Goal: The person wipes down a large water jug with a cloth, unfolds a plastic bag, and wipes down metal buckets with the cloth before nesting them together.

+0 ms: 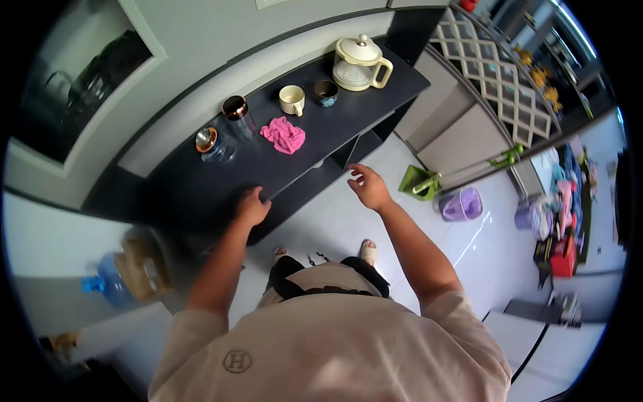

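My left hand (253, 208) is at the front edge of the dark countertop (187, 184), fingers loosely apart with nothing in them; whether it touches the edge I cannot tell. Out in front of the counter, my right hand (368, 188) hangs with thumb and fingers spread, holding nothing. A crumpled pink cloth (284, 135) lies on the countertop beyond my hands. Behind it stand a cream ribbed mug (292, 100) and a small dark cup (326, 94) with a blue pattern. Two clear containers with copper-coloured tops, one taller (239, 118) and one shorter (214, 145), stand to its left.
A clear pitcher (355, 67) with a cream lid and handle stands at the counter's right end. On the floor at right are a green dustpan (419, 183) and a purple-lined bin (462, 204). A blue water bottle (110, 281) and a cardboard box (144, 264) are at lower left.
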{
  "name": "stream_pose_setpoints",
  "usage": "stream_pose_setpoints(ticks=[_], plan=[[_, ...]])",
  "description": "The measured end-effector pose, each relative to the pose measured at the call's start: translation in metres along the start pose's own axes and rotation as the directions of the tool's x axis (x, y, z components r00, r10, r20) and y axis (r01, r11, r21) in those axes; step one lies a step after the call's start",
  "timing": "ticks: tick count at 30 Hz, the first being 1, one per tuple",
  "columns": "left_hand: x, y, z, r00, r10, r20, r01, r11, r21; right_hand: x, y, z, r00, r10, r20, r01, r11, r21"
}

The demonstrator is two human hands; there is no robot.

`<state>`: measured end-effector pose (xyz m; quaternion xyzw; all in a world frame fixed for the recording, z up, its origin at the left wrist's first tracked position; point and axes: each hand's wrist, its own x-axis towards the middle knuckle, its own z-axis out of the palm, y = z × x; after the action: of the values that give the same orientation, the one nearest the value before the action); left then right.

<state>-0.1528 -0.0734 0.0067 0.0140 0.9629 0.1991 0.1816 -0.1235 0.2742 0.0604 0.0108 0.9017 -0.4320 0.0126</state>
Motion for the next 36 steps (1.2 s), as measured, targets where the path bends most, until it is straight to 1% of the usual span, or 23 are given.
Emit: stream_pose_setpoints(ticks=[3, 4, 6, 9, 10, 12, 15, 16, 17, 19, 20, 23, 24, 27, 28, 31, 32, 33, 35, 36], plan=[[-0.008, 0.032, 0.020, 0.974, -0.150, -0.169, 0.157, 0.987, 0.026, 0.015, 0.055, -0.018, 0.995, -0.017, 0.102, 0.012, 0.999, 0.045], [-0.013, 0.043, 0.039, 0.940, -0.135, -0.315, 0.155, 0.987, 0.039, 0.017, 0.074, -0.026, 0.990, -0.014, 0.141, 0.003, 0.997, 0.075], [-0.019, 0.063, 0.075, 0.820, -0.063, -0.569, 0.150, 0.983, 0.108, 0.025, 0.111, -0.042, 0.977, -0.007, 0.212, -0.017, 0.994, 0.111], [-0.040, 0.134, 0.099, 0.832, 0.058, -0.552, -0.072, 0.997, -0.004, 0.032, 0.165, -0.061, 0.967, 0.048, 0.250, -0.067, 0.995, 0.068], [-0.047, 0.153, 0.103, 0.856, 0.067, -0.512, -0.103, 0.994, -0.042, 0.032, 0.174, -0.066, 0.965, 0.049, 0.258, -0.059, 0.998, 0.032], [-0.059, 0.179, 0.108, 0.893, 0.085, -0.441, -0.155, 0.980, -0.125, 0.032, 0.184, -0.072, 0.955, 0.028, 0.296, -0.036, 0.999, 0.021], [-0.060, 0.182, 0.128, 0.928, 0.029, -0.371, -0.122, 0.965, -0.231, 0.038, 0.191, -0.068, 0.939, 0.034, 0.341, -0.048, 0.998, 0.032], [-0.061, 0.182, 0.139, 0.937, -0.012, -0.349, -0.071, 0.972, -0.225, 0.039, 0.197, -0.064, 0.937, 0.048, 0.345, -0.066, 0.997, 0.041], [-0.060, 0.178, 0.152, 0.943, -0.037, -0.330, -0.048, 0.968, -0.245, 0.041, 0.203, -0.058, 0.935, 0.062, 0.348, -0.085, 0.995, 0.049], [-0.055, 0.163, 0.186, 0.953, -0.082, -0.291, -0.004, 0.959, -0.284, 0.041, 0.222, -0.041, 0.902, 0.182, 0.391, -0.243, 0.963, 0.114], [-0.051, 0.152, 0.209, 0.946, -0.085, -0.312, 0.001, 0.966, -0.259, 0.044, 0.232, -0.030, 0.882, 0.236, 0.409, -0.318, 0.937, 0.145], [-0.037, 0.131, 0.257, 0.960, -0.104, -0.260, 0.026, 0.958, -0.287, 0.050, 0.266, 0.009, 0.894, 0.228, 0.385, -0.308, 0.938, 0.159], [-0.033, 0.125, 0.270, 0.963, -0.131, -0.236, 0.058, 0.954, -0.293, 0.051, 0.282, 0.026, 0.893, 0.235, 0.384, -0.310, 0.940, 0.145], [-0.010, 0.099, 0.312, 0.963, -0.156, -0.221, 0.079, 0.943, -0.324, 0.077, 0.326, 0.086, 0.908, 0.237, 0.345, -0.301, 0.943, 0.143], [0.001, 0.089, 0.324, 0.962, -0.151, -0.226, 0.072, 0.943, -0.325, 0.084, 0.321, 0.096, 0.906, 0.231, 0.354, -0.279, 0.956, 0.089], [0.041, 0.063, 0.362, 0.957, -0.127, -0.263, 0.034, 0.943, -0.331, 0.116, 0.348, 0.148, 0.952, 0.163, 0.258, -0.177, 0.984, 0.034], [0.059, 0.053, 0.372, 0.951, -0.114, -0.289, 0.011, 0.942, -0.334, 0.128, 0.353, 0.160, 0.952, 0.171, 0.254, -0.195, 0.978, 0.075], [0.078, 0.045, 0.384, 0.945, -0.102, -0.312, -0.010, 0.941, -0.338, 0.140, 0.360, 0.173, 0.967, 0.133, 0.218, -0.151, 0.986, 0.071], [0.114, 0.035, 0.396, 0.934, -0.053, -0.353, -0.078, 0.935, -0.347, 0.166, 0.377, 0.198, 0.979, 0.113, 0.168, -0.126, 0.990, 0.068], [0.130, 0.029, 0.402, 0.927, -0.035, -0.374, -0.106, 0.931, -0.350, 0.180, 0.386, 0.208, 0.981, 0.126, 0.146, -0.140, 0.986, 0.087]])
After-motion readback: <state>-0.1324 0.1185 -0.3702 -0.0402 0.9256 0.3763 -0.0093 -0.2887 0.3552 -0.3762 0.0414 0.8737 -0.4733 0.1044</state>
